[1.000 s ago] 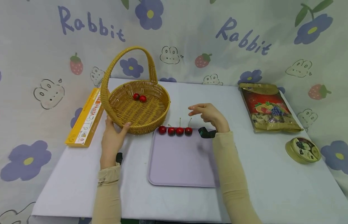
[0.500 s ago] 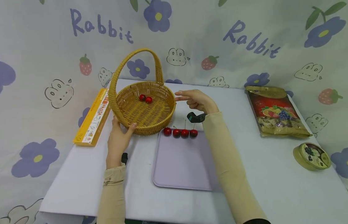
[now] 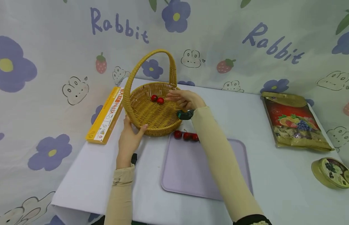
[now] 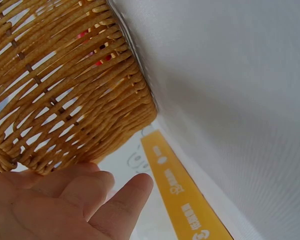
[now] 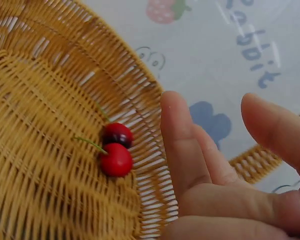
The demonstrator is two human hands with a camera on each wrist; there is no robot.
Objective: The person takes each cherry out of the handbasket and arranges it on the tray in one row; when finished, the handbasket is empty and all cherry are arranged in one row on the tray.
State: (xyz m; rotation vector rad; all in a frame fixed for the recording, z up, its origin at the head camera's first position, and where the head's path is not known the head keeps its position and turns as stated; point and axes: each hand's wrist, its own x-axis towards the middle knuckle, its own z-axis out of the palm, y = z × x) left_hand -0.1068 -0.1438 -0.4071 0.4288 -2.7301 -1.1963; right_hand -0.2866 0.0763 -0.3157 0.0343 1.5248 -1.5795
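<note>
My left hand (image 3: 130,139) rests against the near left outside of the yellow wicker basket (image 3: 152,127), thumb spread apart from the fingers. In the left wrist view its fingertips lie against the woven wall. My right hand (image 3: 187,99) reaches over the basket's right rim. Its thumb and index finger (image 5: 179,145) are spread in the right wrist view, with nothing between them. Inside the basket lie two stemmed red cherries, a darker one (image 5: 118,134) touching a brighter one (image 5: 116,160). Several more cherries (image 3: 178,134) line the tray's far edge, partly hidden by the right forearm.
A pale purple tray (image 3: 185,175) lies right of the basket on the white-covered table (image 3: 147,193). Left of the basket is a yellow pasta box (image 3: 105,117). A red and gold fruit bag (image 3: 296,120) and a round gold tin (image 3: 331,172) are at the right.
My right hand has moved left from above the tray's cherries to over the basket. The left hand stays at the basket. The head view has turned right, shifting the scene left to right.
</note>
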